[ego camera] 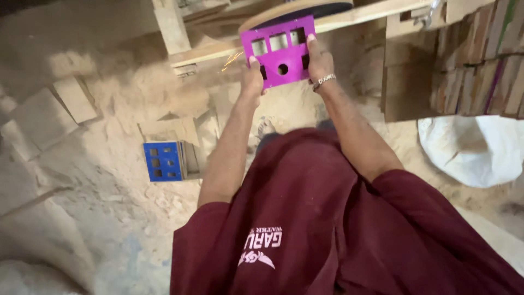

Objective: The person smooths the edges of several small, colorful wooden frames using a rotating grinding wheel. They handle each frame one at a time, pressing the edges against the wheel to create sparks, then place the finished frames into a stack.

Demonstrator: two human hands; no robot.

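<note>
Head view, both hands (284, 68) clamped on purple panel (279, 52) (cut-outs facing camera), top edge at sanding disc (297, 10).

Soft, even daylight across dusty workshop floor (82, 180); no hard shadows. Top-left corner falls dark. Magenta panel (279, 52) vividly saturated, orange sparks (232, 59) streaked at its left edge. Overall frame soft, slightly smeared; wide-angle stretch at edges. White sack (475, 150) near blown out at right.
</note>
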